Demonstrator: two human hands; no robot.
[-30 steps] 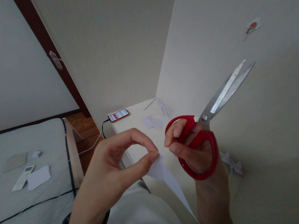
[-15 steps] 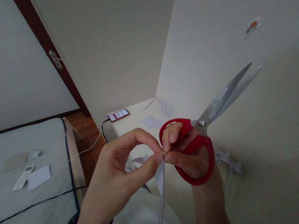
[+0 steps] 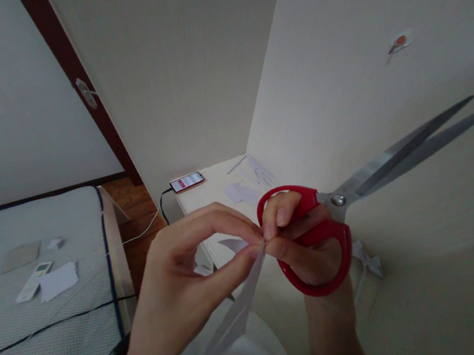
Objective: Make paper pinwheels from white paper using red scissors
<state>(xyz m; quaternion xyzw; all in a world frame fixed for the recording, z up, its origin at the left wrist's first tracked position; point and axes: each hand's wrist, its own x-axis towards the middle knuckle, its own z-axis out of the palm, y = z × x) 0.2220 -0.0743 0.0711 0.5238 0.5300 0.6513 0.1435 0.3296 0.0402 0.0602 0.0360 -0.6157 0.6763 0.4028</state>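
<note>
Walls close in on a white table (image 3: 204, 196) – one phone (image 3: 187, 181), some paper scraps. Left hand (image 3: 189, 277) pinches one paper (image 3: 233, 317); right hand (image 3: 302, 244) grips one pair of scissors (image 3: 336, 202) – blades barely parted.

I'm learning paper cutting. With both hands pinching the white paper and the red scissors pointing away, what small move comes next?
Probably release the right hand pinch, leaving the left hand holding the folded white paper piece; the red-handled scissors blades point away.
</note>
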